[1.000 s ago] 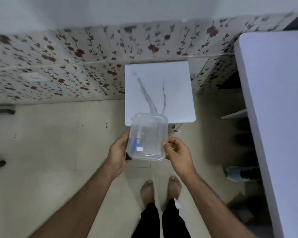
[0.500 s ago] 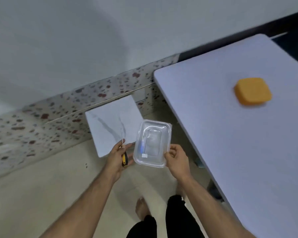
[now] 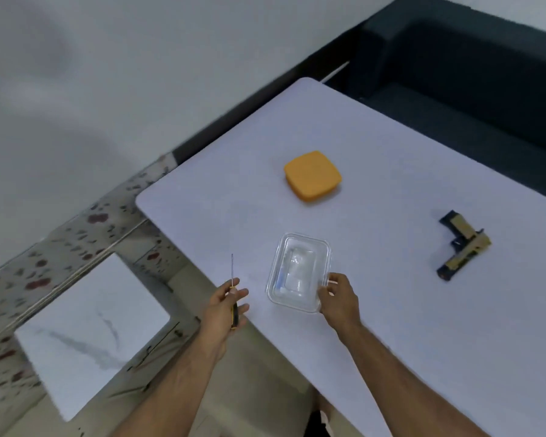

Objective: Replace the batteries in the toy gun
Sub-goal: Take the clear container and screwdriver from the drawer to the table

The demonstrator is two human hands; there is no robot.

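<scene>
Big white surface (image 3: pixel 407 310) takes most of the view, orange box (image 3: pixel 312 176) far, toy gun (image 3: pixel 462 249) way right. Right hand (image 3: pixel 339 298) pinches the clear container (image 3: pixel 298 272); left hand (image 3: pixel 227 305) grips a screwdriver (image 3: pixel 233 291).

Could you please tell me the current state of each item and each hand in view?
toy gun: lying flat on the table, untouched.
orange box: lid on.
clear container: lidded, gripped by right hand.
screwdriver: held in left hand, shaft pointing away.
</scene>
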